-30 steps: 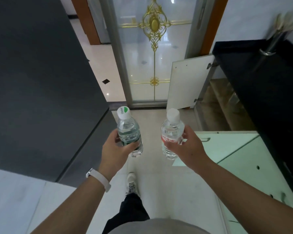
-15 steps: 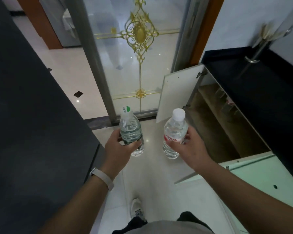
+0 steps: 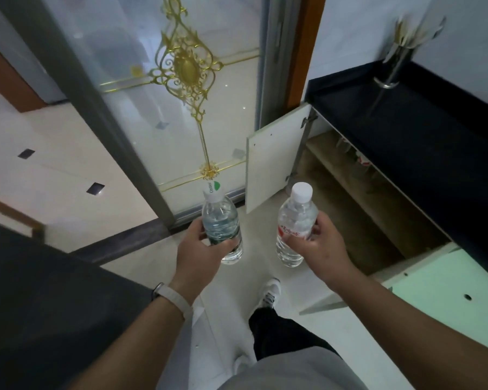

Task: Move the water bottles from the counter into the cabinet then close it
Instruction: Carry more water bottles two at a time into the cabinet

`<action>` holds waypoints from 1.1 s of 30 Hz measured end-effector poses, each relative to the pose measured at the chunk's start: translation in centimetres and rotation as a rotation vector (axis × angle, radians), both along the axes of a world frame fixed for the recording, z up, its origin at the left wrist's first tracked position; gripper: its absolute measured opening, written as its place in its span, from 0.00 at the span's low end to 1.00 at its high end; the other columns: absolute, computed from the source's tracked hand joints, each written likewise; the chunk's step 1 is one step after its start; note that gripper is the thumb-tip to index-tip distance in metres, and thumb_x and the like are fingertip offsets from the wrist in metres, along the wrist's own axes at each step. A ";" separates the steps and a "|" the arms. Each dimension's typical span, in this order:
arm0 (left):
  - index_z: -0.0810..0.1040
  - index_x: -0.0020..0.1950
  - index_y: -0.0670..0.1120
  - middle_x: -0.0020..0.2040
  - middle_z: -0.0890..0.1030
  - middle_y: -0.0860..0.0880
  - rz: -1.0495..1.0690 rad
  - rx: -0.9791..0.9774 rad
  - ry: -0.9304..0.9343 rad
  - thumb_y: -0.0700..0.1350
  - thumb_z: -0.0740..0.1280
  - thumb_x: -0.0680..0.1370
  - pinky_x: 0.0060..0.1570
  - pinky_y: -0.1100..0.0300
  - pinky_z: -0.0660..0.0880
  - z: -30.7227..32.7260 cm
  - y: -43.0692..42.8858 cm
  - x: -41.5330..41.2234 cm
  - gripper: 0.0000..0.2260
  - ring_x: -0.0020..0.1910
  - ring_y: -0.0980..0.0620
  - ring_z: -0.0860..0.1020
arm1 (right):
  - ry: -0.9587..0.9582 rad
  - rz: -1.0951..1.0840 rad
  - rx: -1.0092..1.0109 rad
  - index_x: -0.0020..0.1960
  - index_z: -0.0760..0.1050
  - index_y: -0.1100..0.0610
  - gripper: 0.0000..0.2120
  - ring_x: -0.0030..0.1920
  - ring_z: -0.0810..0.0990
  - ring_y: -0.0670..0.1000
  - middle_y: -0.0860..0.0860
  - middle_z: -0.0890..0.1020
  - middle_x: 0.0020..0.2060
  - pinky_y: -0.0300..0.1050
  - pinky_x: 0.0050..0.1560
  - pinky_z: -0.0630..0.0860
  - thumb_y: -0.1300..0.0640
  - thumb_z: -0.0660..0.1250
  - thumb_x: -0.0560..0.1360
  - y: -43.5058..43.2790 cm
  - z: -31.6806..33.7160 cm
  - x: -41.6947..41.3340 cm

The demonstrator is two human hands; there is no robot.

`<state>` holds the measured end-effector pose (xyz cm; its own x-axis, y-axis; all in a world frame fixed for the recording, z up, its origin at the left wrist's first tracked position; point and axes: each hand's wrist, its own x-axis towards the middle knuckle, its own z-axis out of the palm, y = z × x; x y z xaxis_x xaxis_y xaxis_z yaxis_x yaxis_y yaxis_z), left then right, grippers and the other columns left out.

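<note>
My left hand (image 3: 199,253) grips a clear water bottle with a green-marked white cap (image 3: 219,218), held upright over the floor. A second clear bottle with a red label and plain white cap (image 3: 295,218) is held in my right hand (image 3: 319,246), slightly tilted. To the right the cabinet (image 3: 358,198) under the black counter (image 3: 423,142) stands open, its far white door (image 3: 273,161) swung out and its near pale-green door (image 3: 445,294) open toward me. Inside, a shelf holds dim items I cannot make out.
A glass sliding door with gold ornament (image 3: 186,66) fills the wall ahead. A dark counter (image 3: 48,305) lies at lower left. A metal holder with utensils (image 3: 397,60) stands on the black counter's far end. My shoe (image 3: 269,295) rests on the tiled floor between the two counters.
The view has swung right and moved toward the open cabinet, showing more of its inside. Both hands still hold their bottles in front of me.
</note>
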<state>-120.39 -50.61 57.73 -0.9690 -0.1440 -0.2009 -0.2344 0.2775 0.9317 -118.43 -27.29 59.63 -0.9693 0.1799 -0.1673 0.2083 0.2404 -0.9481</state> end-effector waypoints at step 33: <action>0.77 0.49 0.56 0.45 0.83 0.57 -0.512 -0.214 -0.084 0.42 0.82 0.67 0.38 0.75 0.72 -1.0 19.8 -34.4 0.19 0.42 0.69 0.79 | -0.212 -0.489 -0.012 0.57 0.71 0.48 0.24 0.38 0.78 0.31 0.40 0.78 0.43 0.24 0.32 0.71 0.57 0.79 0.68 16.1 -4.6 -25.6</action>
<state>-154.83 -30.78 56.72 -0.9077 0.2948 -0.2985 -0.0911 0.5560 0.8261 -144.06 -11.17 55.06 -0.7176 0.5990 -0.3553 0.4808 0.0571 -0.8750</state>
